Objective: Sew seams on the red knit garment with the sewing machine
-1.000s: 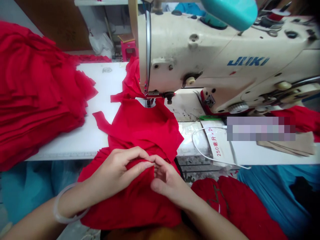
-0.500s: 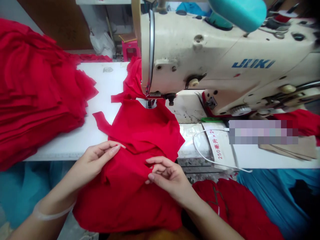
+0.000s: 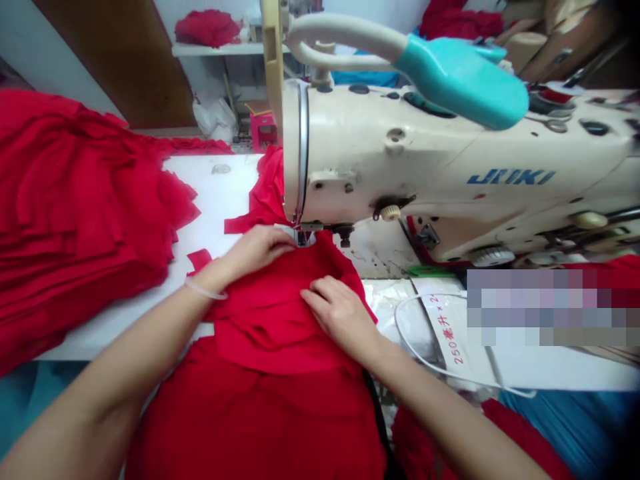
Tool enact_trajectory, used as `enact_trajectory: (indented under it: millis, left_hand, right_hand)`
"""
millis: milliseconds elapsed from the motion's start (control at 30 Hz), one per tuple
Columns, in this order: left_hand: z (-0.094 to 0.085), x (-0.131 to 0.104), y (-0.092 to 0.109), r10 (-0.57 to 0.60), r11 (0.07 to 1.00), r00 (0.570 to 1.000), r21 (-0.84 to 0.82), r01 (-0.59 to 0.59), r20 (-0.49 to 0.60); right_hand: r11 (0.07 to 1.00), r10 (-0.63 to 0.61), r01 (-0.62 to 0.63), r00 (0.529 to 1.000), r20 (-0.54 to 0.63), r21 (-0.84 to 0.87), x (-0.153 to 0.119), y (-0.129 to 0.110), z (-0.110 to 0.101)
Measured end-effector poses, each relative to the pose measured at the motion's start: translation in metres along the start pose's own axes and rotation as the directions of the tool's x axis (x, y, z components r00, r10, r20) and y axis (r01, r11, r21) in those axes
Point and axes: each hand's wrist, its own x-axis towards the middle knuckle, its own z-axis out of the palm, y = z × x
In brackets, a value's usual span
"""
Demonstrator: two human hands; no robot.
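Red fabric (image 3: pixel 280 340) runs from beneath the needle area of a cream sewing machine (image 3: pixel 350 160) down over the table's front edge. Just left of the presser foot (image 3: pixel 303 237), my left hand (image 3: pixel 263 250) has its thumb and fingers pressed together on the fabric. My right hand (image 3: pixel 337 310) rests on the fabric lower and to the right, palm down, its fingers extended and slightly apart. The undersides of both hands are hidden.
A tall pile of red cloth (image 3: pixel 85 220) stands on the white table (image 3: pixel 190 167) at left. A teal-covered lamp (image 3: pixel 465 80) hangs over the machine. A white cable (image 3: pixel 400 327) loops at right, and blue cloth (image 3: pixel 575 427) lies below the table.
My left hand has moved up and right, close to the presser foot. My right hand has gone from a pinch on the fabric to lying on it, slightly higher. The view has tilted upward.
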Motion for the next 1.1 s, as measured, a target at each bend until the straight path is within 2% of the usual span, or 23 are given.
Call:
enact_trajectory:
  millis: [67, 133, 267, 400, 633, 767, 867, 933, 1033, 1100]
  left_hand:
    - [0.025, 0.002, -0.020, -0.040, 0.998, 0.998, -0.040, 0.038, -0.051]
    - [0.032, 0.001, -0.030, -0.027, 0.997, 0.998, -0.077, 0.022, -0.061]
    - [0.019, 0.005, -0.036, 0.044, 0.993, 0.999, -0.107, -0.045, -0.018]
    - [0.012, 0.013, -0.037, 0.051, 0.994, 0.999, -0.092, -0.052, -0.007]
    - [0.015, 0.020, -0.034, 0.100, 0.995, 0.995, 0.010, -0.100, -0.015]
    - [0.020, 0.022, -0.034, 0.062, 0.993, 0.998, 0.099, -0.063, 0.009]
    - [0.020, 0.009, -0.023, 0.078, 0.984, 0.994, 0.168, -0.064, -0.076]
    - [0.021, -0.009, -0.010, 0.150, 0.985, 0.986, 0.102, -0.142, -0.076]
    - [0.026, -0.039, 0.008, 0.258, 0.964, 0.960, -0.086, -0.250, 0.109]
    - [0.033, -0.055, 0.013, 0.283, 0.958, 0.941, -0.104, -0.268, 0.185]
  right_hand:
    - [0.992, 0.047, -0.054, 0.997, 0.064, 0.111, -0.009, 0.008, 0.011]
    - [0.977, 0.054, -0.067, 0.996, 0.071, 0.203, -0.014, 0.011, 0.014]
    - [0.953, 0.116, -0.128, 0.991, 0.060, 0.275, -0.011, 0.011, 0.014]
    - [0.911, 0.192, -0.212, 0.977, 0.090, 0.354, -0.008, 0.012, 0.015]
    - [0.918, 0.192, -0.205, 0.979, 0.070, 0.338, -0.012, 0.012, 0.014]
    - [0.937, 0.166, -0.179, 0.984, 0.071, 0.299, -0.013, 0.011, 0.013]
    - [0.937, 0.155, -0.172, 0.985, 0.079, 0.304, -0.013, 0.011, 0.012]
    - [0.936, 0.154, -0.174, 0.984, 0.088, 0.305, -0.013, 0.013, 0.011]
    - [0.922, 0.152, -0.185, 0.981, 0.121, 0.341, -0.012, 0.019, 0.009]
    - [0.899, 0.137, -0.187, 0.979, 0.150, 0.397, -0.012, 0.024, 0.007]
